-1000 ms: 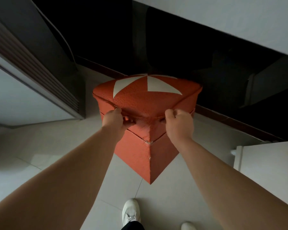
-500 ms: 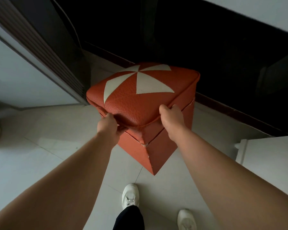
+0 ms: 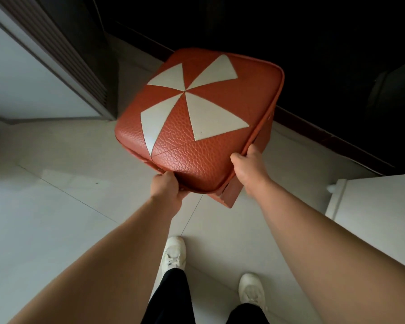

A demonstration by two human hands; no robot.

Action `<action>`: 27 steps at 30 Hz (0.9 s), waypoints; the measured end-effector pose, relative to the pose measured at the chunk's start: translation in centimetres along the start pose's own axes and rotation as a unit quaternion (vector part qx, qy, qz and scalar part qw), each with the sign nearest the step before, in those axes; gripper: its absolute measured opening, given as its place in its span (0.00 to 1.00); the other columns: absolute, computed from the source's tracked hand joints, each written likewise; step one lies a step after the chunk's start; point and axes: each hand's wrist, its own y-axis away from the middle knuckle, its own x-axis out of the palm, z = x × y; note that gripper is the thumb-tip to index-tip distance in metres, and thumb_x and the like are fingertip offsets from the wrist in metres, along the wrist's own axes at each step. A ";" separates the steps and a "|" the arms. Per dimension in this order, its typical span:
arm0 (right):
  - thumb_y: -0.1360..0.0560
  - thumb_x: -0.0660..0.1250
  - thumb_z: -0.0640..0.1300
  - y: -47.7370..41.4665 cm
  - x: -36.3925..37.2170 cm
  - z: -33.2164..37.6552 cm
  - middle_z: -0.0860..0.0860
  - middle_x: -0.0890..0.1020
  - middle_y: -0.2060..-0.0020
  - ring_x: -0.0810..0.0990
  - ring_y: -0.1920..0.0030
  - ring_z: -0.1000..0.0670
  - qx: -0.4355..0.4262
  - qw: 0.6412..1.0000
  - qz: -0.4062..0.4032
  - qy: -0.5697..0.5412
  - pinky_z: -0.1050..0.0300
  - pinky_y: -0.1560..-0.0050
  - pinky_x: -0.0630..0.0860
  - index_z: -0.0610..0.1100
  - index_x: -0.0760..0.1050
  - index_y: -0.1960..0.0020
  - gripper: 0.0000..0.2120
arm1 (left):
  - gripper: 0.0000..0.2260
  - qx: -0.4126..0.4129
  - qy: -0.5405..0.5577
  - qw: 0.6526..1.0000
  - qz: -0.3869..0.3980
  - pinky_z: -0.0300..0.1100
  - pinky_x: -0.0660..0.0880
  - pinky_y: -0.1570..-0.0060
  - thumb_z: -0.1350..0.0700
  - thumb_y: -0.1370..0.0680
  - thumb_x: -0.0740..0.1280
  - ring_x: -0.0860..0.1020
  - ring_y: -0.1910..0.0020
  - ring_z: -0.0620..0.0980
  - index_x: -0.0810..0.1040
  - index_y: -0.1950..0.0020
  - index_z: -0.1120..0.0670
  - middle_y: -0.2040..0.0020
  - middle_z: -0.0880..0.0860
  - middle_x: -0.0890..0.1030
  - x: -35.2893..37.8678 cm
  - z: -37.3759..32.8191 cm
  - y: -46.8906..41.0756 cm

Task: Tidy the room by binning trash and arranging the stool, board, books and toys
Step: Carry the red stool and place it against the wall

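Your left hand (image 3: 166, 189): fingers curled under stool's near edge | your right hand (image 3: 249, 169): fingers clamped on stool's right edge | stool (image 3: 197, 127): tilted toward you, above the floor (image 3: 56, 195)

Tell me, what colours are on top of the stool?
Orange with white triangles, pinwheel-like, on the stool; head view.

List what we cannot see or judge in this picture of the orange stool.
- Head view: the orange leather cube stool shows mostly its cushioned top, which hides its sides and base.
- Fingertips of the left hand and right hand curl under its rim.
- The dark area behind: too dim to read.
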 end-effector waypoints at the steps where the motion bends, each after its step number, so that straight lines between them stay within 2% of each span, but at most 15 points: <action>1: 0.27 0.59 0.36 -0.6 -0.2 -0.2 0.47 0.75 0.59 0.73 0.64 0.52 -0.002 1.000 0.000 -0.002 0.62 0.65 0.71 0.40 0.69 0.50 0.06 | 0.11 0.002 -0.003 1.000 0.006 0.58 0.78 0.47 0.65 0.20 0.52 0.79 0.48 0.57 0.71 0.41 0.59 0.45 0.57 0.78 0.4 0.2 -0.2; 4: 0.26 0.59 0.36 -2.0 -1.1 -0.5 0.48 0.75 0.58 0.72 0.64 0.53 -0.005 1.000 0.005 0.012 0.67 0.68 0.69 0.41 0.69 0.50 0.06 | 0.12 0.009 -0.014 1.000 0.005 0.57 0.79 0.48 0.65 0.20 0.52 0.79 0.47 0.58 0.71 0.40 0.60 0.44 0.57 0.78 1.8 0.1 -0.7; 7: 0.27 0.60 0.37 -3.0 -1.6 -0.6 0.48 0.75 0.56 0.72 0.64 0.54 0.008 0.999 0.023 0.032 0.63 0.66 0.68 0.42 0.69 0.49 0.07 | 0.15 0.011 -0.029 1.000 -0.006 0.56 0.80 0.51 0.64 0.20 0.52 0.79 0.45 0.58 0.72 0.37 0.60 0.42 0.56 0.78 2.6 -0.4 -1.9; 9: 0.28 0.61 0.36 -3.4 -1.4 -0.9 0.48 0.74 0.58 0.71 0.65 0.53 0.026 0.998 0.037 0.050 0.61 0.66 0.67 0.42 0.69 0.54 0.05 | 0.16 0.013 -0.040 0.999 -0.018 0.57 0.80 0.52 0.64 0.20 0.52 0.79 0.45 0.58 0.72 0.36 0.59 0.40 0.56 0.78 2.5 -0.9 -2.9; 13: 0.32 0.66 0.37 -3.3 -0.3 -1.9 0.49 0.74 0.62 0.72 0.65 0.51 0.056 0.993 0.070 0.079 0.60 0.68 0.67 0.42 0.69 0.59 0.06 | 0.17 0.029 -0.064 0.996 -0.060 0.57 0.80 0.52 0.66 0.22 0.51 0.78 0.46 0.57 0.72 0.36 0.60 0.41 0.56 0.78 1.5 -2.5 -4.3; 17: 0.35 0.70 0.38 -2.9 1.6 -2.9 0.49 0.73 0.64 0.71 0.67 0.51 0.090 0.992 0.074 0.048 0.61 0.68 0.66 0.42 0.68 0.62 0.10 | 0.15 0.063 -0.119 0.988 -0.080 0.60 0.79 0.51 0.66 0.23 0.52 0.79 0.48 0.57 0.72 0.40 0.60 0.44 0.58 0.78 0.9 -4.3 -5.1; 18: 0.38 0.70 0.38 -2.8 2.9 -3.4 0.48 0.73 0.63 0.71 0.67 0.50 0.094 0.992 0.075 0.037 0.62 0.65 0.67 0.43 0.67 0.61 0.12 | 0.15 0.069 -0.136 0.984 -0.088 0.60 0.79 0.51 0.65 0.24 0.52 0.79 0.49 0.58 0.72 0.41 0.60 0.44 0.58 0.78 0.3 -4.8 -5.5; 20: 0.41 0.69 0.37 -3.0 3.8 -4.0 0.46 0.73 0.57 0.73 0.61 0.47 0.094 0.994 0.059 0.006 0.58 0.56 0.71 0.42 0.67 0.54 0.18 | 0.15 0.076 -0.170 0.978 -0.089 0.59 0.80 0.52 0.64 0.24 0.52 0.79 0.49 0.58 0.72 0.40 0.60 0.44 0.58 0.78 0.5 -5.4 -5.6; 22: 0.36 0.68 0.33 -3.2 5.4 -4.3 0.44 0.74 0.47 0.76 0.50 0.45 0.086 0.995 0.048 -0.006 0.55 0.41 0.72 0.36 0.65 0.41 0.25 | 0.16 0.080 -0.185 0.975 -0.092 0.58 0.80 0.52 0.64 0.24 0.51 0.79 0.49 0.58 0.72 0.40 0.59 0.44 0.58 0.77 0.0 -6.1 -6.1; 23: 0.34 0.67 0.32 -3.3 5.7 -4.3 0.43 0.71 0.41 0.74 0.43 0.44 0.084 0.996 0.041 0.011 0.55 0.35 0.69 0.33 0.62 0.35 0.29 | 0.16 0.076 -0.184 0.976 -0.090 0.58 0.80 0.52 0.64 0.23 0.51 0.78 0.49 0.58 0.72 0.39 0.60 0.44 0.58 0.77 0.0 -6.2 -6.3; 24: 0.32 0.67 0.32 -3.4 5.9 -4.3 0.43 0.66 0.36 0.72 0.39 0.45 0.079 0.996 0.036 0.030 0.58 0.33 0.66 0.32 0.59 0.31 0.32 | 0.17 0.069 -0.180 0.977 -0.089 0.58 0.80 0.51 0.65 0.23 0.50 0.78 0.49 0.57 0.72 0.39 0.60 0.44 0.57 0.77 -0.1 -6.3 -6.5; 27: 0.30 0.66 0.35 -4.3 6.5 -4.4 0.46 0.55 0.29 0.71 0.37 0.44 0.082 0.993 0.026 0.078 0.64 0.40 0.65 0.34 0.57 0.28 0.34 | 0.19 0.047 -0.153 0.983 -0.088 0.59 0.80 0.56 0.68 0.22 0.46 0.79 0.51 0.57 0.73 0.39 0.61 0.44 0.57 0.78 -0.2 -5.8 -7.0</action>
